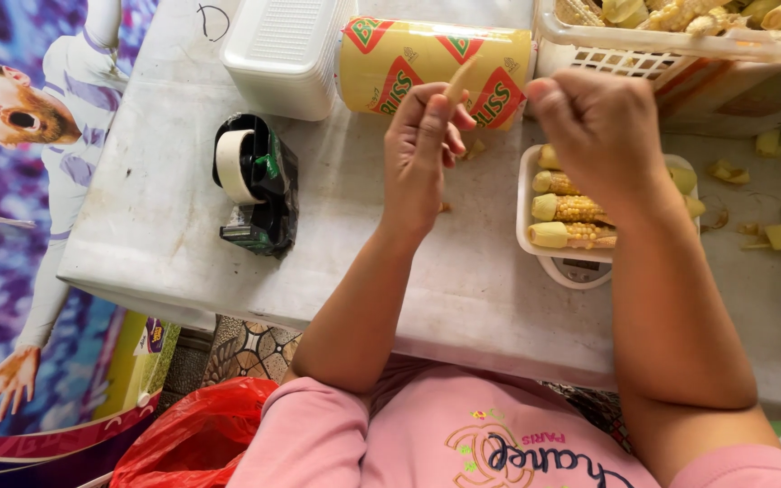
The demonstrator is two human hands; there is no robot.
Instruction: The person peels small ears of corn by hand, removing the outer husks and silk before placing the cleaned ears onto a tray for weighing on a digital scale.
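While the person in the pink shirt leans over the worn white table [183, 226], both hands are raised above it, close together. The left hand [419, 149] is curled, fingers pinched on a thin pale strip [459, 81], perhaps a piece of husk or tape; I cannot tell which. The strip sticks up out of the fingertips, its long axis tilted up and to the right, its free end pointing toward the yellow roll of wrap [436, 70] lying crosswise behind. The right hand [600, 126] is closed into a loose fist just beside it, nearly touching; whether it grips anything I cannot tell. Under the right wrist sits a white tray of corn cobs [569, 210] on a small scale [580, 269], the cobs lying left to right. A black tape dispenser [255, 185] stands well to the left.
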